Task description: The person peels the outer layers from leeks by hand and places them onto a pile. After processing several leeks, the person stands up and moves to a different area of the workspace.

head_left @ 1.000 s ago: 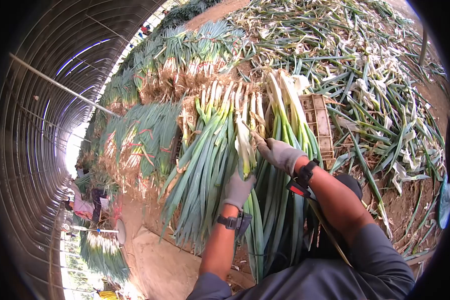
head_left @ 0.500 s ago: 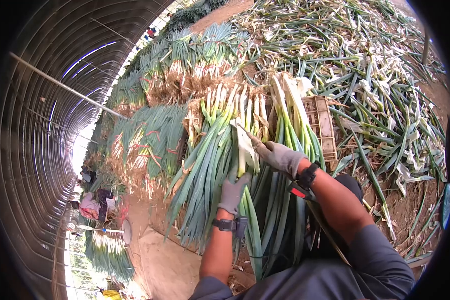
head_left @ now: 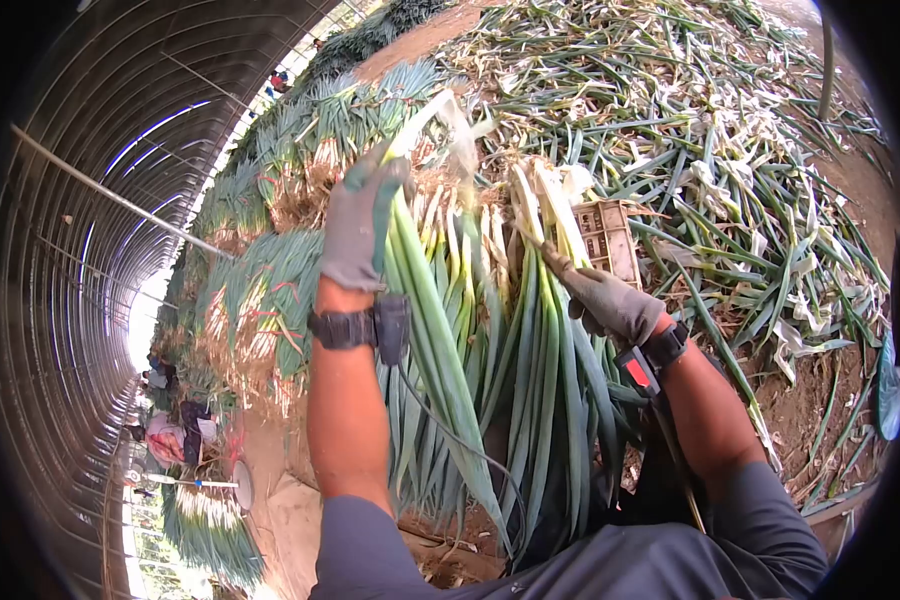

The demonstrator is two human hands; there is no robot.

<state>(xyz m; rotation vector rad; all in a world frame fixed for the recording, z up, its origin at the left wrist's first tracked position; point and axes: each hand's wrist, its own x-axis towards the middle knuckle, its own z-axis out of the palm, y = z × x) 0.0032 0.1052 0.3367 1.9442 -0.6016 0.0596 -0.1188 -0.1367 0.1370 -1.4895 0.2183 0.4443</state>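
Note:
My left hand [head_left: 363, 215], in a grey glove, is closed around a large green onion [head_left: 425, 290] just below its white end and lifts it above the others. A pale, loose strip of outer skin [head_left: 460, 135] hangs off the top of that stalk. My right hand [head_left: 612, 300], also gloved, is beside the white stalks of a second group of green onions [head_left: 560, 300]. Its fingers are curled, and a thin brownish tip sticks out past them; what it is I cannot make out. More green onions [head_left: 457, 235] lie between the hands.
A brown plastic crate [head_left: 610, 240] stands under the stalks at right. Cut leaves and peelings [head_left: 730, 190] form a wide heap beyond it. Tied bundles of green onions [head_left: 245, 310] lie in rows at left. Another person [head_left: 175, 435] is at far left, below the tunnel roof [head_left: 80, 200].
My left hand has moved up and left, raising the green onion with its loose skin. My right hand has shifted slightly right and down, away from that stalk.

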